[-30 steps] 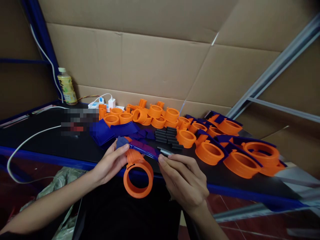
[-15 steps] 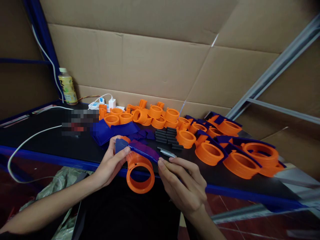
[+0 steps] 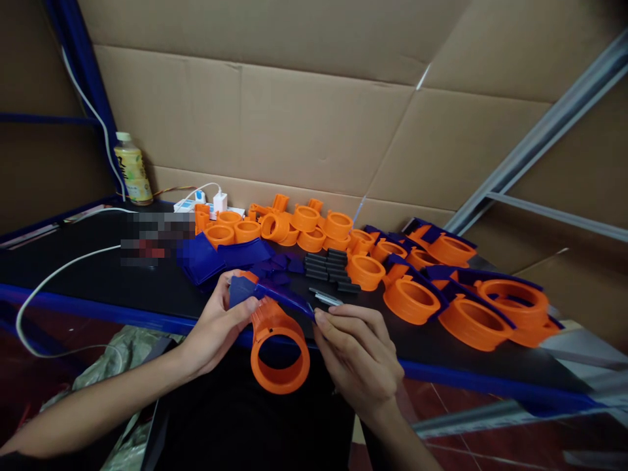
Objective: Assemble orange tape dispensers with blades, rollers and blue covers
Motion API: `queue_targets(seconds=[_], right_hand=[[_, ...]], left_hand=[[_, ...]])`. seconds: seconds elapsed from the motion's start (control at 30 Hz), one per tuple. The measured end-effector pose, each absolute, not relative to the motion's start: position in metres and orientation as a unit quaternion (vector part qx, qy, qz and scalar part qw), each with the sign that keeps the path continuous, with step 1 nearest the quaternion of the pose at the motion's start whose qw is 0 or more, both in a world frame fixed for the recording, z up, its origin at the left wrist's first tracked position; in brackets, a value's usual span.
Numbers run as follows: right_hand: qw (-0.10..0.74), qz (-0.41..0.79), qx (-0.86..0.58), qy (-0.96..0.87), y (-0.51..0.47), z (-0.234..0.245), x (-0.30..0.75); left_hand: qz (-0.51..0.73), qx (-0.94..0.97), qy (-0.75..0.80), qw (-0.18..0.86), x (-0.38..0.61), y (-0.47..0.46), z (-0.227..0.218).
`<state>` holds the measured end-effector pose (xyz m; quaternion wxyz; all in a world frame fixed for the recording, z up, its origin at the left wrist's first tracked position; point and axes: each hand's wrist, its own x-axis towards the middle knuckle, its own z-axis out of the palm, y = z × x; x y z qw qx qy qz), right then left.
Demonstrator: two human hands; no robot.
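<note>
Right hand [image 3: 362,358] — fingers [image 3: 338,333] bent

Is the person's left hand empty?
No, the left hand grips an orange piece with a big ring at its near end.

To my left I am seeing a bottle [image 3: 132,171] with a yellow label; it is standing near a blue post [image 3: 81,69], and a white cable [image 3: 101,126] is running down beside it. Cardboard sheets [image 3: 314,124] are rising before me, and a white charger [image 3: 220,203] is sitting at the power strip [image 3: 183,207]. A white cord [image 3: 59,269] is looping over the tabletop's [image 3: 93,284] front edge near crinkled greenish sheeting [image 3: 132,350]. To my right, a grey metal beam [image 3: 540,139] is slanting up.
</note>
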<state>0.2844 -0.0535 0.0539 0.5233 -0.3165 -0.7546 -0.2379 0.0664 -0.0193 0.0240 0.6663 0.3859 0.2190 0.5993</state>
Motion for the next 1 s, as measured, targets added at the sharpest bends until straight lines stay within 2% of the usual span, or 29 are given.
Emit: queue_targets(seconds=[0.3, 0.47, 1.0], right_hand=[[0.556, -0.211, -0.308, -0.743, -0.048, 0.047, 0.287], [0.548, -0.234, -0.306, -0.742, -0.048, 0.047, 0.287], [0.538, -0.269, -0.313, -0.735, -0.05, 0.046, 0.286]], left_hand=[[0.589, 0.354, 0.216, 0.694, 0.068, -0.019, 0.026], [0.553, 0.338, 0.208, 0.732, 0.072, -0.022, 0.033], [0.593, 0.351, 0.218, 0.692, 0.069, -0.02, 0.027]])
